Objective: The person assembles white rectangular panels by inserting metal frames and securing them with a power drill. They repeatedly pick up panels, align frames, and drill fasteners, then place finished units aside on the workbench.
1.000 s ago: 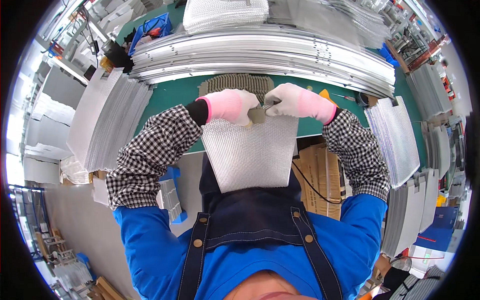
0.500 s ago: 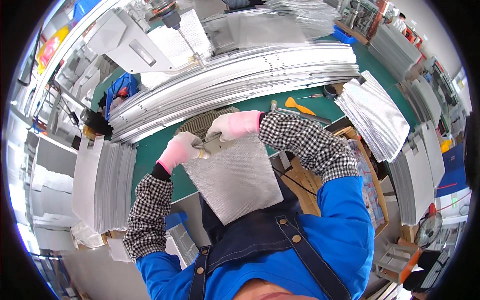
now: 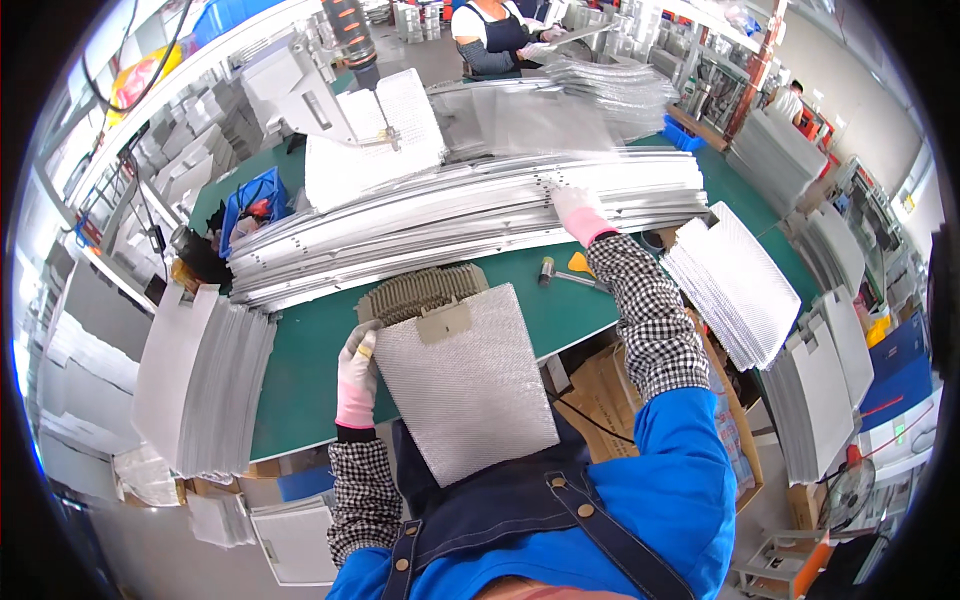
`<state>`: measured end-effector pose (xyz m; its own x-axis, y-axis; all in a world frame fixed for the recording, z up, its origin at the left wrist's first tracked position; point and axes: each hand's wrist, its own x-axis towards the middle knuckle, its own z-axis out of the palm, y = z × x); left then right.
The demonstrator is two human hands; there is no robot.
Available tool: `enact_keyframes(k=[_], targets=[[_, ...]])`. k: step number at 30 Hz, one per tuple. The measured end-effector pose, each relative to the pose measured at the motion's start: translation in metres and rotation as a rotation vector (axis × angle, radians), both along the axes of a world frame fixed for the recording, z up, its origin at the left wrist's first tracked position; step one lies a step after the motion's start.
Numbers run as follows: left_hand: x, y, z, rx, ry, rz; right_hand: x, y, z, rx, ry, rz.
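A: What could go wrong, biggest thing first?

B: The long strip stack [image 3: 440, 215], my landmark. Its layers look loose, so a sideways push from the right hand [image 3: 578, 208] could slide some out of line.

A: And the mesh panel [image 3: 465, 390]?

B: It's on the near side of the stack, upper edge by the table, lower end reaching the apron [image 3: 500, 502]. With only the left hand [image 3: 357, 375] on one upper corner, I'd worry about it swinging or slipping lower, away from the stack.

A: What's between panel and stack?

B: The tan ribbed pile [image 3: 415, 290], close to the panel's upper edge. A lift or jolt there might knock pieces over.

A: Smaller still?

B: The hammer [image 3: 547, 272], just on the near side of the stack, beside the right sleeve; a dropped forearm could nudge it. Last, the tan tab [image 3: 444, 322] at the panel's stack-side edge: if it isn't well seated, a knock could shift it. I can't tell how it's fixed.

A: How are the arms posed?

B: The right reaches far forward, its glove over the stack's strips, right of middle; whether those fingers grasp anything, I can't tell. The left is tucked closer, well short of the stack, forearm pointing forward, fingers gripping the panel's left upper corner.
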<state>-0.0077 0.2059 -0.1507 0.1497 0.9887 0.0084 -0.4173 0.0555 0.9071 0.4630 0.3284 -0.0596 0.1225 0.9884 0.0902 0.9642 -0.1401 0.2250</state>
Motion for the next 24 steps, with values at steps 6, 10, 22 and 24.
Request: enact_keyframes(k=[6,10,22,24], targets=[[0.006,-0.007,0.016,0.082,0.068,-0.007,0.010,-0.028,0.012,0.140,0.276,0.283],[0.003,-0.008,0.017,0.149,0.166,0.001,-0.012,-0.041,0.022,0.418,0.271,0.517],[0.023,-0.063,0.067,0.056,0.110,0.079,0.021,-0.166,0.110,0.245,0.102,0.544],[0.025,-0.076,0.078,0.102,0.145,0.078,0.034,-0.172,0.094,0.185,0.141,0.480]])
